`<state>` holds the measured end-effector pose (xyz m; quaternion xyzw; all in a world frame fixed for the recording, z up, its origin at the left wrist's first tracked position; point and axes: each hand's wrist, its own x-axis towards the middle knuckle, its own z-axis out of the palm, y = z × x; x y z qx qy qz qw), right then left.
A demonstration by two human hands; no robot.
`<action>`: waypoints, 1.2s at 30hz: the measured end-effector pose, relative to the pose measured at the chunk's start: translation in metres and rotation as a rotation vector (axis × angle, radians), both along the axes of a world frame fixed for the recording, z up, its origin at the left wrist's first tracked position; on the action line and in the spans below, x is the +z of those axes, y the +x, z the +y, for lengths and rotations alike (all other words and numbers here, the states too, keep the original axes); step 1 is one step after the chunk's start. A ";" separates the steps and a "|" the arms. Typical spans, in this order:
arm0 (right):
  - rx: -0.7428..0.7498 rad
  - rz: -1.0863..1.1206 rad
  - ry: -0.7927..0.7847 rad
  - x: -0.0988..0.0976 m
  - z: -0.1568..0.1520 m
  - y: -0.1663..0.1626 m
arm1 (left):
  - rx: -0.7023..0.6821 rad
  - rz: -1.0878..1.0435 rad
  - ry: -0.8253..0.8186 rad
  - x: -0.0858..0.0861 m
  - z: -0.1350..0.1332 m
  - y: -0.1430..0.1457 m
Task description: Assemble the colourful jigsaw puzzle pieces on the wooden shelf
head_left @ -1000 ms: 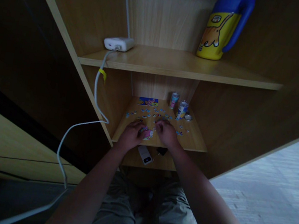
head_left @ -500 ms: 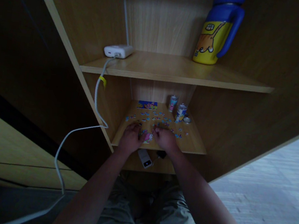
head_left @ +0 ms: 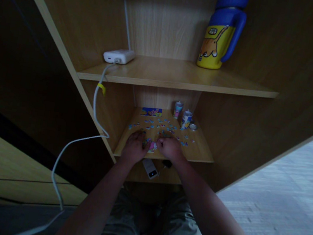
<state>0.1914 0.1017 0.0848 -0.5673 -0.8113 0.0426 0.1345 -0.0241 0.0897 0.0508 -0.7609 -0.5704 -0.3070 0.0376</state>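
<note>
Pink puzzle section [head_left: 152,145], joined: lower shelf [head_left: 199,154], between the hands. Left hand [head_left: 134,146]: grip released, thumb beside section. Right hand [head_left: 170,148]: drawn nearer the section's right edge since a second ago; fingers bunched, grip's contents cannot be told. Loose pieces [head_left: 170,130]: scattered beyond.

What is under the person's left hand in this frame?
The left hand hides part of the lower shelf. A pink puzzle section shows between its thumb and the right hand; anything directly beneath the palm is covered.
</note>
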 end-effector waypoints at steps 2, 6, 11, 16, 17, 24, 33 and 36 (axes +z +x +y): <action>0.012 -0.003 0.008 -0.001 0.001 0.000 | -0.002 -0.007 -0.007 0.000 0.000 0.000; 0.016 -0.014 0.002 0.000 0.001 0.000 | -0.009 -0.041 -0.001 -0.002 0.003 -0.001; 0.032 -0.060 -0.028 0.001 -0.003 -0.002 | 0.012 -0.101 -0.048 -0.006 0.017 -0.012; 0.032 -0.088 -0.006 0.000 -0.007 -0.004 | 0.037 -0.120 -0.100 -0.008 0.029 -0.023; 0.027 -0.094 -0.006 0.000 -0.008 -0.004 | 0.035 -0.110 -0.106 -0.009 0.031 -0.024; 0.062 -0.071 -0.014 -0.001 -0.011 -0.002 | 0.048 -0.060 -0.110 -0.010 0.044 -0.023; -0.198 0.006 -0.010 0.002 0.016 0.035 | 0.065 -0.072 -0.120 -0.002 0.057 -0.033; -0.374 -0.004 -0.042 0.002 0.031 0.066 | 0.078 -0.062 -0.119 -0.004 0.062 -0.035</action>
